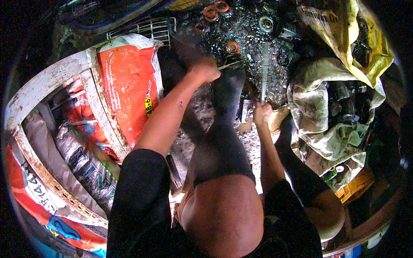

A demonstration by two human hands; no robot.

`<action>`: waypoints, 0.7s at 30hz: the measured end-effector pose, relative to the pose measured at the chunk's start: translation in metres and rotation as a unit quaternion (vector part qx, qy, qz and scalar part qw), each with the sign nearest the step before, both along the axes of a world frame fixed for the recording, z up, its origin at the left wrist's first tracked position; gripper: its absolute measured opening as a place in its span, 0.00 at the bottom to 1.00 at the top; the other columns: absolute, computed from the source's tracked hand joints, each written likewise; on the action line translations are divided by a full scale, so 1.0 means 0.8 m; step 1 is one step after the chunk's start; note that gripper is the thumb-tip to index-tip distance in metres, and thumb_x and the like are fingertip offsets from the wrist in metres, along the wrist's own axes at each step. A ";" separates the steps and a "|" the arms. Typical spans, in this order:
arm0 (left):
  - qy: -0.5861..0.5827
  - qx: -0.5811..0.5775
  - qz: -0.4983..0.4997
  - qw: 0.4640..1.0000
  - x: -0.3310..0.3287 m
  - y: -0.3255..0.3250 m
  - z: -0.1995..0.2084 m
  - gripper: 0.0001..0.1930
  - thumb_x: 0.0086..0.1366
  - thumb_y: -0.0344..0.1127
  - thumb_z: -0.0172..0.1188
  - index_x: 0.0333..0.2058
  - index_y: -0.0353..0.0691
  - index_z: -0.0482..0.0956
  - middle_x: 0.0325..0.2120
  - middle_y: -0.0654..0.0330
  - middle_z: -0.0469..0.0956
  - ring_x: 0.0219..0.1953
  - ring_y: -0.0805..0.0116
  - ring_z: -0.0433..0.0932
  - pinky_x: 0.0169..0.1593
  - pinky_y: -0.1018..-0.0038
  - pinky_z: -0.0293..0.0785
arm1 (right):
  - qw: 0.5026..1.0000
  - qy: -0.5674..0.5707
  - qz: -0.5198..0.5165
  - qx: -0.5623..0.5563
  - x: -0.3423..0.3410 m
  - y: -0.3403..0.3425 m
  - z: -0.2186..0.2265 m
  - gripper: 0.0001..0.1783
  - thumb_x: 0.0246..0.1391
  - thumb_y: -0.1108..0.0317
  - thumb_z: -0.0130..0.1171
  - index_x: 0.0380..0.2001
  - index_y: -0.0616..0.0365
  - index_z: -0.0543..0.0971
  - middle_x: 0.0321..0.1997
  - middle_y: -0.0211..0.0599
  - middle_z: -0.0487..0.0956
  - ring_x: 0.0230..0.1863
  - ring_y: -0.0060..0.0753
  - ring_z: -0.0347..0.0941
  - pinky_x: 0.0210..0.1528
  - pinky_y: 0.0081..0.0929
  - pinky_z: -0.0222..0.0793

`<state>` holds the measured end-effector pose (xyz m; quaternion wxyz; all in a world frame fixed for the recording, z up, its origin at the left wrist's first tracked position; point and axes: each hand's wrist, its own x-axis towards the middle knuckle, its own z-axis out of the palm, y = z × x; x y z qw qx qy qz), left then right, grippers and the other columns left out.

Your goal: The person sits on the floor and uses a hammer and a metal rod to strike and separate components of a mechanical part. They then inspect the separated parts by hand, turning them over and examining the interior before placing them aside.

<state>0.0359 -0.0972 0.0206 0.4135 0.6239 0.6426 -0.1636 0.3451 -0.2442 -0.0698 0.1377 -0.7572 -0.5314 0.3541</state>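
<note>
My left hand is closed round a thin metal tool that sticks out to the right, just above my dark-covered foot. My right hand grips the lower end of a long, pale, rod-like tool, smeared by motion and pointing away from me. What is at its far end I cannot make out. An orange-copper ring lies just beyond the left hand's tool. Close to my right hand, on its left, is a small ribbed metal cylinder.
Dark, glistening ground ahead holds several rings, including a pale round part. On the left are a rusty white metal frame, a red-orange sack and a wire rack. To the right, a dirty white sack holds dark cylinders, below a yellow sack.
</note>
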 end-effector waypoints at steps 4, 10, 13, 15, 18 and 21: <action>0.023 -0.016 -0.011 1.000 -0.016 -0.022 -0.004 0.18 0.50 0.39 0.53 0.33 0.32 0.84 0.38 0.42 0.81 0.40 0.44 0.81 0.44 0.56 0.77 | 0.946 0.232 -0.227 0.013 -0.054 0.058 0.129 0.19 0.57 0.60 0.60 0.16 0.55 0.70 0.16 0.27 0.68 0.16 0.21 0.59 0.17 0.26 0.53; 0.032 -0.013 -0.060 0.998 -0.014 -0.002 -0.004 0.19 0.51 0.40 0.52 0.33 0.32 0.84 0.38 0.42 0.81 0.40 0.44 0.81 0.46 0.56 0.76 | 0.949 0.199 0.060 0.239 -0.073 0.071 0.148 0.21 0.62 0.65 0.53 0.16 0.60 0.68 0.14 0.31 0.67 0.15 0.26 0.60 0.19 0.27 0.52; 0.030 0.022 -0.063 0.997 -0.008 -0.003 -0.007 0.18 0.50 0.39 0.54 0.34 0.32 0.83 0.37 0.41 0.81 0.41 0.44 0.80 0.47 0.55 0.75 | 0.985 -0.072 0.133 -0.083 -0.046 0.053 0.069 0.22 0.52 0.56 0.61 0.22 0.69 0.77 0.20 0.60 0.74 0.25 0.61 0.73 0.33 0.46 0.69; 0.044 0.045 -0.013 0.998 -0.017 -0.010 -0.008 0.18 0.50 0.38 0.55 0.34 0.31 0.83 0.37 0.41 0.81 0.41 0.44 0.80 0.47 0.56 0.75 | 0.994 -0.046 -0.020 -0.097 -0.048 0.072 0.085 0.23 0.50 0.54 0.62 0.24 0.70 0.77 0.22 0.58 0.76 0.27 0.60 0.73 0.35 0.47 0.69; 0.021 0.011 0.026 0.999 -0.024 -0.015 -0.008 0.24 0.54 0.44 0.56 0.43 0.29 0.79 0.42 0.37 0.78 0.43 0.41 0.79 0.49 0.55 0.76 | 0.991 0.025 -0.124 -0.037 -0.037 0.086 0.105 0.20 0.56 0.59 0.59 0.23 0.67 0.75 0.17 0.39 0.71 0.18 0.33 0.66 0.23 0.36 0.62; 0.015 0.013 0.035 0.999 -0.019 -0.013 0.014 0.17 0.50 0.36 0.55 0.35 0.29 0.82 0.39 0.39 0.80 0.42 0.43 0.80 0.46 0.58 0.77 | 0.922 0.327 -0.193 0.078 -0.055 0.099 0.159 0.21 0.62 0.61 0.55 0.16 0.57 0.67 0.15 0.22 0.63 0.14 0.15 0.55 0.17 0.20 0.48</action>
